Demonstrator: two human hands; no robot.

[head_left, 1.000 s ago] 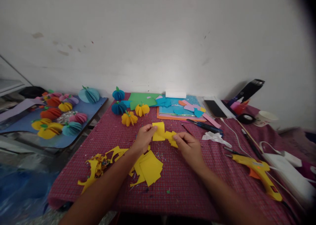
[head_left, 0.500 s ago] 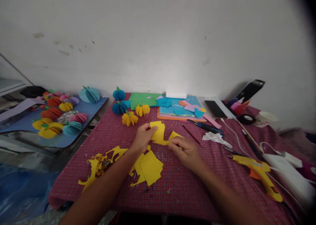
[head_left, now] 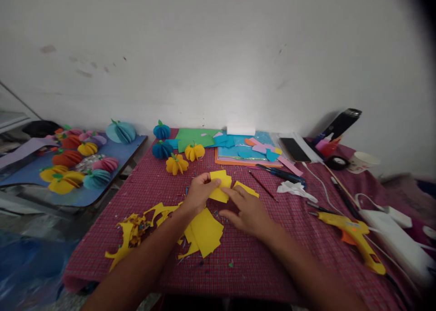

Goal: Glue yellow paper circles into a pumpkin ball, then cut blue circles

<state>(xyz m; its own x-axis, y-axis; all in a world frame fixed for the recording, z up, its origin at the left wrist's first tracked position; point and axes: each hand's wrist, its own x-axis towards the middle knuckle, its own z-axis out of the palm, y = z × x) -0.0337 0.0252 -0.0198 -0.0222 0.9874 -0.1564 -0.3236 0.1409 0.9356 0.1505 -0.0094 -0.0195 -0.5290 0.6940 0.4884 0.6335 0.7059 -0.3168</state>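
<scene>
My left hand (head_left: 199, 193) pinches a small stack of yellow paper pieces (head_left: 220, 186) between thumb and fingers, above the cloth. Close by on the right, my right hand (head_left: 247, 208) has its fingertips at the lower right edge of that stack, its thumb spread apart below. I see nothing held in it. Another yellow paper piece (head_left: 247, 189) shows just behind the right hand. Nearer to me lies a pile of yellow paper squares (head_left: 206, 233), partly hidden by my left forearm. Yellow paper scraps (head_left: 126, 238) are heaped to its left.
Yellow paper pumpkins (head_left: 177, 164) and blue ones (head_left: 162, 149) stand at the back left. A pencil (head_left: 263, 186), box cutter (head_left: 281, 173), crumpled tissue (head_left: 296, 191) and yellow glue gun (head_left: 354, 236) lie rightward. More paper pumpkins rest on a blue side table (head_left: 127, 154).
My right hand has let go of the yellow paper strip it was pinching and its thumb has spread. The left hand still holds the stack. The view has shifted slightly.
</scene>
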